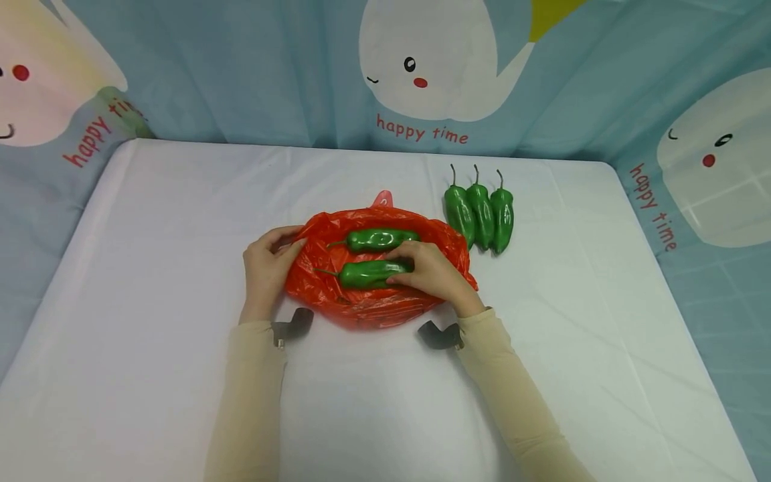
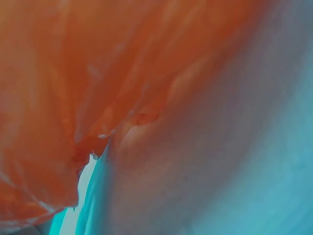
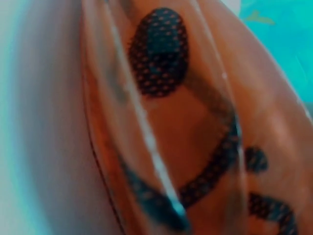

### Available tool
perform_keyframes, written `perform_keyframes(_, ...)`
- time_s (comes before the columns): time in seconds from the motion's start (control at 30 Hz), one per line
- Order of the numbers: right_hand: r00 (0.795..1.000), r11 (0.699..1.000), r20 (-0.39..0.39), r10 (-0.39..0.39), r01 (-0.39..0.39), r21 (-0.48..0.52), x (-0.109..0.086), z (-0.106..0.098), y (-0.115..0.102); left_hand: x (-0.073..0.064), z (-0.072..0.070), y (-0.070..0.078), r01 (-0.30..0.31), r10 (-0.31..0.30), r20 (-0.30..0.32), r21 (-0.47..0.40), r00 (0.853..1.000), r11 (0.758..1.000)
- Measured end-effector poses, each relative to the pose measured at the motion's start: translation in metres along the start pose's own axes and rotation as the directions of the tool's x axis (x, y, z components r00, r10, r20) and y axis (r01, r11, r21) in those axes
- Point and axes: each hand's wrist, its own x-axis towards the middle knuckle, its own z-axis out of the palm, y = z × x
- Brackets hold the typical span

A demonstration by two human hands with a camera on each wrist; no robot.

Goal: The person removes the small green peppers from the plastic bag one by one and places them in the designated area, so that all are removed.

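A red plastic bag (image 1: 373,311) lies spread with its mouth facing up in the head view. Inside it are two green peppers, an upper pepper (image 1: 379,239) and a lower pepper (image 1: 364,274), both with stems pointing left. My right hand (image 1: 430,271) reaches over the bag's right side and grips the blunt right end of the lower pepper. At the left rim, my left hand (image 1: 268,264) pinches the bag's edge, some fingertips hidden by plastic. The bag (image 2: 58,98) fills much of the left wrist view. Dark print shows on the bag (image 3: 166,132) in the right wrist view.
Three more green peppers (image 1: 484,217) lie side by side at the bag's upper right, stems pointing away. The white-covered table (image 1: 181,201) meets a blue curtain (image 1: 271,73) printed with whales at the back and sides.
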Motion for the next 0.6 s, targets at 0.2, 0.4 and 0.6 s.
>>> perform_keyframes(0.2,0.999,0.998,-0.034,-0.003,0.005,0.057,-0.0022,0.0003,0.0008,-0.0003,0.0003,-0.0011,-0.003,0.003,-0.003,-0.019,1.000,1.000)
perform_keyframes(0.4,0.997,0.995,-0.074,-0.016,0.023,0.100,-0.0039,0.0010,0.0040,-0.0011,0.0001,-0.0013,-0.006,0.006,-0.005,-0.031,1.000,1.000)
perform_keyframes(0.6,0.994,0.989,-0.105,-0.014,0.029,0.143,-0.0034,-0.0031,0.0046,0.0002,-0.0001,0.0013,0.001,-0.001,-0.001,-0.028,1.000,1.000)
